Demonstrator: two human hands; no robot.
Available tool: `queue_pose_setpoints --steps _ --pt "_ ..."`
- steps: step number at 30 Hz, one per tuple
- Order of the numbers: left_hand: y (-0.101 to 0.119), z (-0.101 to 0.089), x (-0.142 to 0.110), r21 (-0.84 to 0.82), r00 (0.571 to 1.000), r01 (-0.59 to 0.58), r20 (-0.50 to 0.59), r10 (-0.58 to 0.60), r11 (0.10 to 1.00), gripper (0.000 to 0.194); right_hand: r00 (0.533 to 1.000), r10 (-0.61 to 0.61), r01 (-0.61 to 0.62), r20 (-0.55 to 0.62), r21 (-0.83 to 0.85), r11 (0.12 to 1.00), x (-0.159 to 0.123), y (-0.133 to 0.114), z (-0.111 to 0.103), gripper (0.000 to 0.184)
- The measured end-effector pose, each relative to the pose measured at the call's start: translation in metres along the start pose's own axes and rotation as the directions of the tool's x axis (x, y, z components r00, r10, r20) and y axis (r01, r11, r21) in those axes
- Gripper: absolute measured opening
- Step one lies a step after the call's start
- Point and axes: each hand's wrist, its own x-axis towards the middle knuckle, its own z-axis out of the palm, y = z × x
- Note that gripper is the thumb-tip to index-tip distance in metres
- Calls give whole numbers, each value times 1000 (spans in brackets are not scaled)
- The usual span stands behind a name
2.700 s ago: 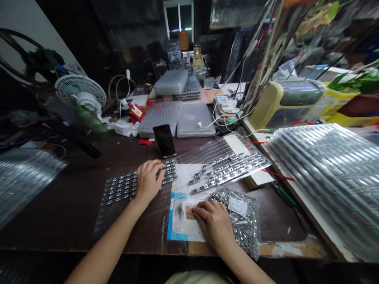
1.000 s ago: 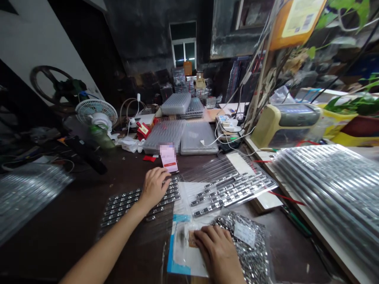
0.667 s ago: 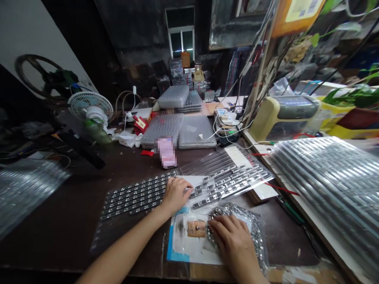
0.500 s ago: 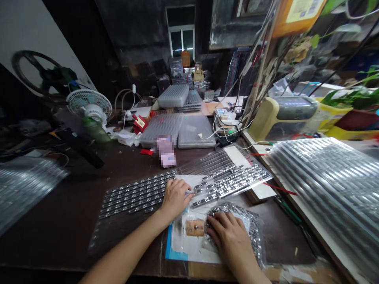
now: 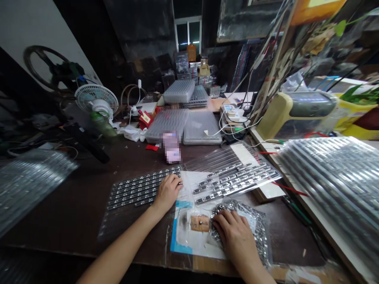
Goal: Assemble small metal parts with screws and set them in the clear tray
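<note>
Silver metal parts fill a clear plastic bag [image 5: 251,232] under the right hand [image 5: 235,232], its fingers [image 5: 225,217] curved over the bag's upper edge; whether they grip it or only press on it cannot be told; a white label [image 5: 247,219] sits just past those fingers; a small tan piece [image 5: 199,223] lies just left of them on a white sheet [image 5: 189,236] edged in blue; the left hand [image 5: 167,193] rests with its fingers [image 5: 176,185] slightly curved, not visibly holding anything, at the ends of rows of metal strips [image 5: 139,188]; more strips sit in a clear tray [image 5: 237,177] beyond the fingers of both hands; a blurred phone [image 5: 171,148] lies on the dark counter [image 5: 68,213] past the left fingers; stacked clear trays [image 5: 174,130] stand farther on.
</note>
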Motion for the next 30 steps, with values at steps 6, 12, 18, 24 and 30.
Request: queue_pose_setpoints --steps 6,12,18,24,30 --pt "-9 -6 5 -103 998 69 15 -68 992 10 1000 29 -29 2 55 998 -2 0 1 25" --pt "-15 -10 5 -138 998 64 32 -60 988 12 999 46 -47 9 93 995 -2 -1 0 20" --pt "-20 -10 9 -157 995 95 29 -91 983 10 999 45 -46 14 98 994 -1 -2 -2 19" --pt "-23 -7 19 -206 989 148 55 -139 967 10 998 50 -52 36 84 995 -2 -2 -2 20" --pt "-23 -8 14 -196 982 188 50 -182 962 8 999 46 -46 19 53 997 -2 -2 -3 22"
